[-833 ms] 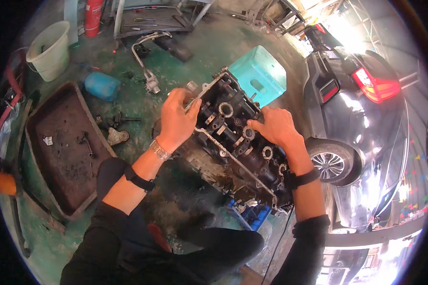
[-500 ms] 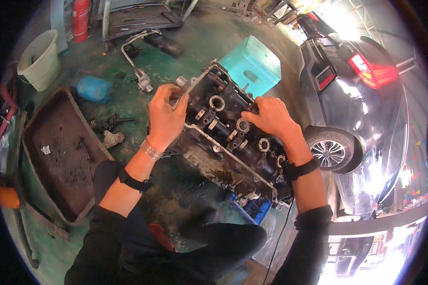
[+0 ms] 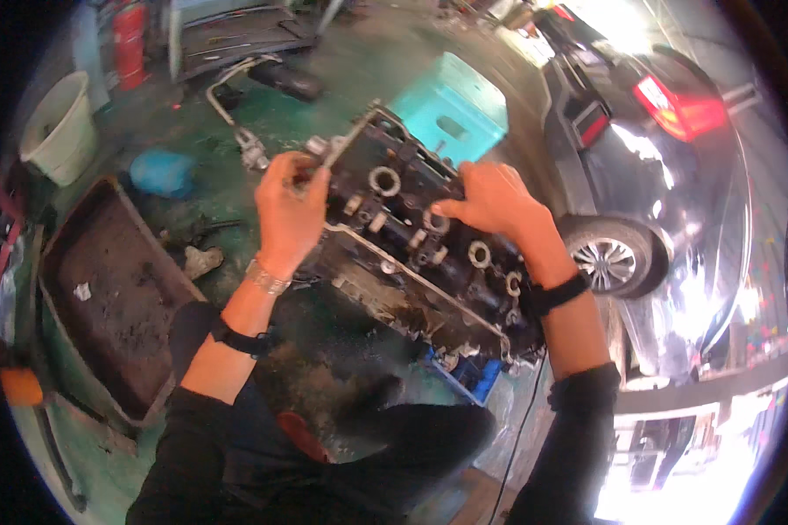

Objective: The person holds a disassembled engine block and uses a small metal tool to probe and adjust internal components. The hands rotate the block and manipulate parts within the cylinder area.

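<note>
A dark, oily engine cylinder head lies at a slant in front of me, its top uncovered so that several round bores and the camshaft parts show. It appears to sit on a paler metal engine body. My left hand is closed around its left end, close to a short metal pipe stub; the fingertips are partly hidden. On the far long edge, my right hand grips with the thumb over the top and the fingers curled out of sight behind.
Beyond the engine stands a turquoise plastic stool. A dirty tray, a blue container and a pale bucket are on the left. A blue parts crate sits below the engine; a dark car is parked right.
The whole view has shifted a little, so most things appear further left. Both hands keep their hold on the cylinder head.
</note>
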Available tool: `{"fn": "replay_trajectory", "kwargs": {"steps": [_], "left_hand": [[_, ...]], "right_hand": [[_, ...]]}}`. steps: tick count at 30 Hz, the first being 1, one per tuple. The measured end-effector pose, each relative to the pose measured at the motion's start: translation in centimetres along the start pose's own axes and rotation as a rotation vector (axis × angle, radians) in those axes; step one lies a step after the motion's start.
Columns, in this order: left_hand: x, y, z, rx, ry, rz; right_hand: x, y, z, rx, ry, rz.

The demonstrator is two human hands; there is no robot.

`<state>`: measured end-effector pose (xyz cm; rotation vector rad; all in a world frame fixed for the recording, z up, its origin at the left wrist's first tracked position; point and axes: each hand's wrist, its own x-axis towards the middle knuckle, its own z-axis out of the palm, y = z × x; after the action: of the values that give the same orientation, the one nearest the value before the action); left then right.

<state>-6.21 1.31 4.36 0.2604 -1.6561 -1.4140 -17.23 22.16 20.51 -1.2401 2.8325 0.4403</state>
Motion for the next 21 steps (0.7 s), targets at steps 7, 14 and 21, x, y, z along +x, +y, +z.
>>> {"fn": "replay_trajectory", "kwargs": {"steps": [7,14,21], "left_hand": [[0.6,-2.8,0.1,-0.006,-0.031,-0.069],[1.1,-5.0,-0.4,0.095,-0.094,0.024],[1.5,-5.9,-0.9,0.123,-0.106,0.056]], "right_hand": [[1.4,1.0,0.5,-0.128,-0.248,0.062],[1.4,1.0,1.2,-0.095,-0.247,0.093],[1.2,1.6,1.6,-0.017,-0.19,0.053]]}}
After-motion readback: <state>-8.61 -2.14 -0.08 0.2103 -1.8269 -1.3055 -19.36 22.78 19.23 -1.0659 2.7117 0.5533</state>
